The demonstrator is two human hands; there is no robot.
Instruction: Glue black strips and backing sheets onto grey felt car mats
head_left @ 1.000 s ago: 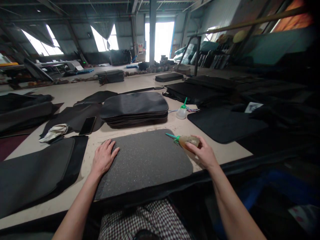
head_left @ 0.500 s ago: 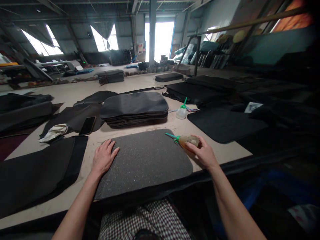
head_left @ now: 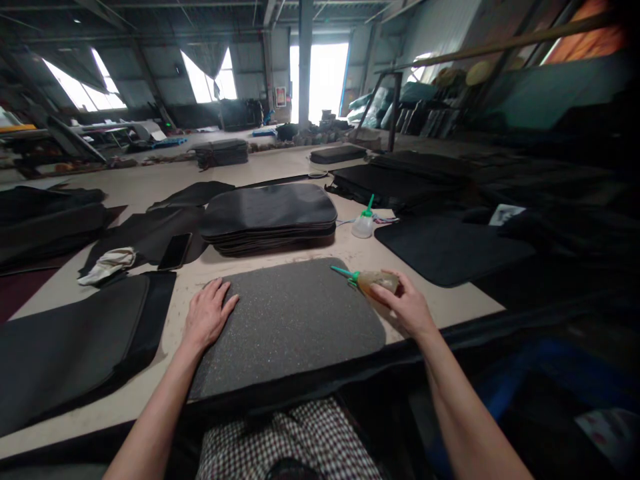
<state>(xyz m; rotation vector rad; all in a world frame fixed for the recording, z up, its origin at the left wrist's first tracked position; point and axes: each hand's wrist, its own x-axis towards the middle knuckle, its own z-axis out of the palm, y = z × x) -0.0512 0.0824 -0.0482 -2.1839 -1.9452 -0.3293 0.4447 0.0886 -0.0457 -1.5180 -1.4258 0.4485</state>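
A grey speckled foam pad [head_left: 290, 327] lies flat on the table in front of me. My left hand [head_left: 207, 315] rests open on its left edge, fingers spread flat. My right hand [head_left: 409, 307] is closed round a squeeze bottle [head_left: 376, 281] of amber liquid. Its green nozzle points left over the pad's far right corner.
Behind the pad sits a stack of dark pads [head_left: 270, 217], with a second squeeze bottle [head_left: 363, 222] to its right. A phone [head_left: 175, 251] and a crumpled rag [head_left: 107, 265] lie at the left. Dark mats [head_left: 450, 247] cover the table's right and left sides.
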